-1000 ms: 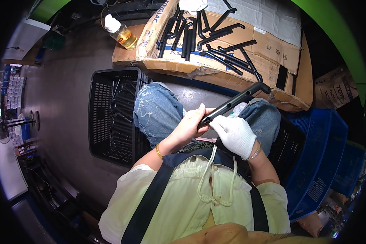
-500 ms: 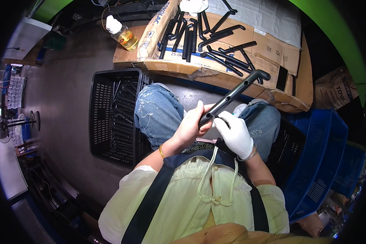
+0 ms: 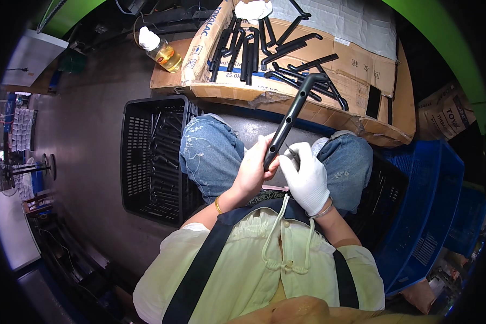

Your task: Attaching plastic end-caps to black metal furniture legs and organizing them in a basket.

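Your left hand (image 3: 252, 170) grasped a black bent tube (image 3: 282, 131), seemingly unfinished, right of the black plastic crate (image 3: 130, 162); your white-gloved right hand (image 3: 309, 182) curled, its hold unclear. Similar loose tubes (image 3: 244, 62) lay ahead-right of the crate.

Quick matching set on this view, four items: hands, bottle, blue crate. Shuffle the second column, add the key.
Things:
1. Left hand
2. Right hand
3. Bottle
4. Blue crate

Places and states:
A. Right of both of the person's knees
B. Wearing a white glove
C. Yellowish liquid inside, white top
D. Bare, gripping a black bar

Pairs: 1-D, 2-B, 3-C, 4-A
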Demonstrator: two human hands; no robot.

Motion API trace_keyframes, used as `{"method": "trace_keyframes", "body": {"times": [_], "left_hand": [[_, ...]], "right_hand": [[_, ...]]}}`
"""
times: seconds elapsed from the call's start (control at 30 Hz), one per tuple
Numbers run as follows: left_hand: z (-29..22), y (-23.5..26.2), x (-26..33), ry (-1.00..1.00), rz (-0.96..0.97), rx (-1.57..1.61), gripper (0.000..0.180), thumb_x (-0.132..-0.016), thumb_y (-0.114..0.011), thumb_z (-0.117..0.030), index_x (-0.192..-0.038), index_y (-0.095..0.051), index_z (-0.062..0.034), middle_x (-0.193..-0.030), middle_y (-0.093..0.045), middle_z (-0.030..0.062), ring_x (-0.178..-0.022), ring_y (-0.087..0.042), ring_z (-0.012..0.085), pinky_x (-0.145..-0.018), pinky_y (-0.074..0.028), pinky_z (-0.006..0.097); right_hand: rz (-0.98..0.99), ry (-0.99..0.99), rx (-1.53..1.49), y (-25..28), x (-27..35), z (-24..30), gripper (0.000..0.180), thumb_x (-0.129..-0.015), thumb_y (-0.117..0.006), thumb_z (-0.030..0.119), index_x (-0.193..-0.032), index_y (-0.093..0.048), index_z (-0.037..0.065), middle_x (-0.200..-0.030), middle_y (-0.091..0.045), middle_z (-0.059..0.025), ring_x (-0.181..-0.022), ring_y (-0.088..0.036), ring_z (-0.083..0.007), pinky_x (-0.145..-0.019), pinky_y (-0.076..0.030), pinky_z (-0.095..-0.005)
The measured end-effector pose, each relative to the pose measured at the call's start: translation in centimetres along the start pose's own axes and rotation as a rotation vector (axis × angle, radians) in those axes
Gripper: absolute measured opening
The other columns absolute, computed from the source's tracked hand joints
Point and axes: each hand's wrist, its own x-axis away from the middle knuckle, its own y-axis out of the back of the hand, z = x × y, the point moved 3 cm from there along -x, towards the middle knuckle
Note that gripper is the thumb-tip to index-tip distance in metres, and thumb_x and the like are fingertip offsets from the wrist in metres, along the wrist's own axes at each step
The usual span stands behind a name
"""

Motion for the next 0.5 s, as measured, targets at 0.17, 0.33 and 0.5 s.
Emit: {"method": "trace_keyframes", "body": {"times": [0.17,0.33,0.5], "left_hand": [[0.6,-0.5,0.8,-0.397,-0.185,-0.820,0.049,-0.097,-0.059,-0.015,-0.142,-0.042,-0.0056,-0.083,-0.054,-0.0004,-0.067,-0.048,0.0055,-0.058,-0.040,0.021],[0.6,-0.6,1.3,-0.586,-0.257,-1.224,0.040,-0.089,-0.069,-0.016,-0.123,-0.052,-0.0005,-0.079,-0.057,0.0102,-0.066,-0.057,0.0112,-0.060,-0.048,0.028],[1.1,0.1,0.2,-0.136,0.051,-0.493,0.037,-0.102,-0.053,-0.022,-0.133,-0.041,-0.0060,-0.080,-0.051,-0.0007,-0.055,-0.048,0.0089,-0.053,-0.044,0.022]], "right_hand": [[-0.095,-0.180,-0.452,-0.9,-2.1,-2.8,0.026,-0.086,-0.073,0.013,-0.104,-0.059,0.002,-0.073,-0.052,0.0021,-0.063,-0.044,-0.0047,-0.054,-0.040,-0.0239],[-0.025,-0.462,-0.719,-0.5,-2.5,-4.0,0.023,-0.089,-0.072,0.018,-0.078,-0.054,0.010,-0.059,-0.046,0.0061,-0.048,-0.041,-0.0025,-0.042,-0.031,-0.0218],[0.118,-0.543,-0.981,-0.8,-2.8,-4.1,0.028,-0.094,-0.067,0.017,-0.074,-0.048,0.015,-0.055,-0.041,0.0081,-0.041,-0.033,-0.0004,-0.037,-0.022,-0.0203]]}}
